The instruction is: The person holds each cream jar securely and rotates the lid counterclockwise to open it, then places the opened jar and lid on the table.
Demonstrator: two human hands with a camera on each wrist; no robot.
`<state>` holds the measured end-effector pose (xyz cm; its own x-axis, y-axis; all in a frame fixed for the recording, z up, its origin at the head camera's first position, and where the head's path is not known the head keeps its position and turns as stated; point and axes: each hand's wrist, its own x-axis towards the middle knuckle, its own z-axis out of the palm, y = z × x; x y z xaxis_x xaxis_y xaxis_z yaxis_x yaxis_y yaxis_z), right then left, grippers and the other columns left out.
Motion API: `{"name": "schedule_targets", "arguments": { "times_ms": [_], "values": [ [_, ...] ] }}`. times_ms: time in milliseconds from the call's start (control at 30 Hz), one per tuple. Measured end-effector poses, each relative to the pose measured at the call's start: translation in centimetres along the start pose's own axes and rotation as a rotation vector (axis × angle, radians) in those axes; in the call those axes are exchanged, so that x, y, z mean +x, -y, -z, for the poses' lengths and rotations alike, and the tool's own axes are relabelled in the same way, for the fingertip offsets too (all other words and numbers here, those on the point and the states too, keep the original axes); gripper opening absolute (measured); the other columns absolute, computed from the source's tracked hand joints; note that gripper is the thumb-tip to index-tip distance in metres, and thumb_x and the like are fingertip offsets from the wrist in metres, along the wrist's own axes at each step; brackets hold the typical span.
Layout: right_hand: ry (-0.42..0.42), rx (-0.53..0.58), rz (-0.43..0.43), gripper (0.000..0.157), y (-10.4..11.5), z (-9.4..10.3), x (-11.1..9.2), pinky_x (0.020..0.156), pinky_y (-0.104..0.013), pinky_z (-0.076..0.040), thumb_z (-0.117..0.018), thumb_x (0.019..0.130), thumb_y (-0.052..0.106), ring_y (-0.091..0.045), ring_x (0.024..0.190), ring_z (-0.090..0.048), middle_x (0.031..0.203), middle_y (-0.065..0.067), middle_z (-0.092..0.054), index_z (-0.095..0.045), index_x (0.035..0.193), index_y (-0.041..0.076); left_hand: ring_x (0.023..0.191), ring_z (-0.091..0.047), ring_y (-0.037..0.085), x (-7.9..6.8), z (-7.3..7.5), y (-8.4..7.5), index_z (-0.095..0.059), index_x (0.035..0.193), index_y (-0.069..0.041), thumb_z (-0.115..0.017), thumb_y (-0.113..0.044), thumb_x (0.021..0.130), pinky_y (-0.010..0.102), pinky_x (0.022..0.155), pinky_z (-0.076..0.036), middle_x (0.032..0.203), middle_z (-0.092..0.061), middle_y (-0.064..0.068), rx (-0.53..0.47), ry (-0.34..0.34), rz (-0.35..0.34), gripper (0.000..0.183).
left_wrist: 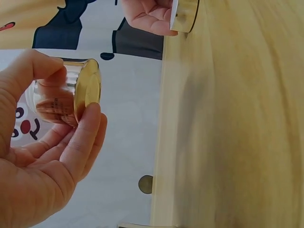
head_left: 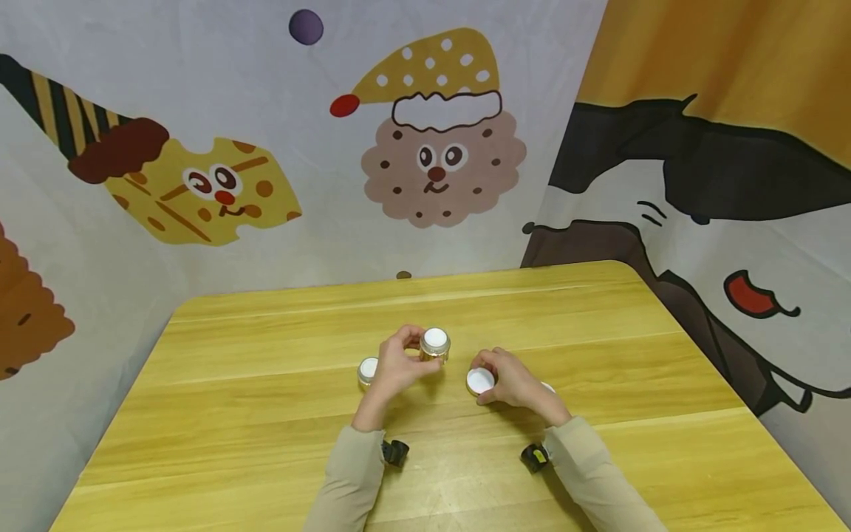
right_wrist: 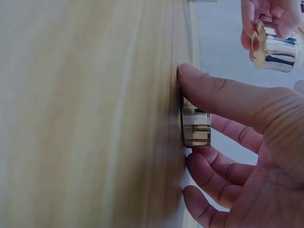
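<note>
My left hand holds a shiny gold jar upright above the table, thumb on one side and fingers on the other. White fills the jar's open top, and its gold base shows in the left wrist view. To the right, my right hand grips a gold jar lid by its rim between thumb and fingers. The lid's white inside faces up, and its underside is right at the tabletop in the right wrist view.
Another jar with a white top stands on the wooden table, partly behind my left wrist. A white round thing peeks out beyond my right wrist. Behind the table's far edge hangs a cartoon-printed cloth.
</note>
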<state>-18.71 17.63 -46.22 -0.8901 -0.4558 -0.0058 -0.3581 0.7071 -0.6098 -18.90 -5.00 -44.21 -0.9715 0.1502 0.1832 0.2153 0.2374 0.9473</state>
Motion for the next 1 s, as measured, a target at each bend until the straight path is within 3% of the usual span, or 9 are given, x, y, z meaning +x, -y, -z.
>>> {"name": "schedule_targets", "arguments": {
  "times_ms": [300, 600, 1000],
  "values": [
    [0.005, -0.003, 0.010, 0.046, 0.0, 0.1, 0.0, 0.071, -0.034, -0.043, -0.088, 0.057, 0.008, -0.018, 0.079, -0.048, 0.088, -0.006, -0.054, -0.060, 0.094, 0.011, 0.083, -0.060, 0.025, -0.1, -0.2, 0.3, -0.058, 0.097, 0.004, -0.078, 0.000, 0.063, 0.032, 0.071, -0.055, 0.091, -0.063, 0.015, 0.128, 0.018, 0.021, 0.041],
    [0.009, -0.012, 0.018, 0.045, 0.1, 0.2, 0.0, 0.072, -0.034, -0.043, -0.088, 0.058, 0.008, -0.019, 0.080, -0.048, 0.088, -0.005, -0.055, -0.060, 0.093, 0.011, 0.074, -0.059, 0.018, -0.2, -0.7, 0.9, -0.054, 0.091, -0.003, -0.079, -0.004, 0.059, 0.026, 0.064, -0.051, 0.082, -0.062, 0.009, 0.269, 0.046, 0.050, 0.041],
    [0.020, -0.007, 0.011, 0.045, -0.1, 0.2, 0.1, 0.072, -0.035, -0.043, -0.088, 0.058, 0.008, -0.019, 0.080, -0.048, 0.089, -0.005, -0.055, -0.061, 0.094, 0.011, 0.072, -0.053, 0.016, -0.3, -1.0, 1.5, -0.053, 0.086, -0.004, -0.082, -0.005, 0.059, 0.027, 0.063, -0.047, 0.078, -0.059, 0.006, 0.334, 0.064, 0.083, 0.040]
  ]
}}
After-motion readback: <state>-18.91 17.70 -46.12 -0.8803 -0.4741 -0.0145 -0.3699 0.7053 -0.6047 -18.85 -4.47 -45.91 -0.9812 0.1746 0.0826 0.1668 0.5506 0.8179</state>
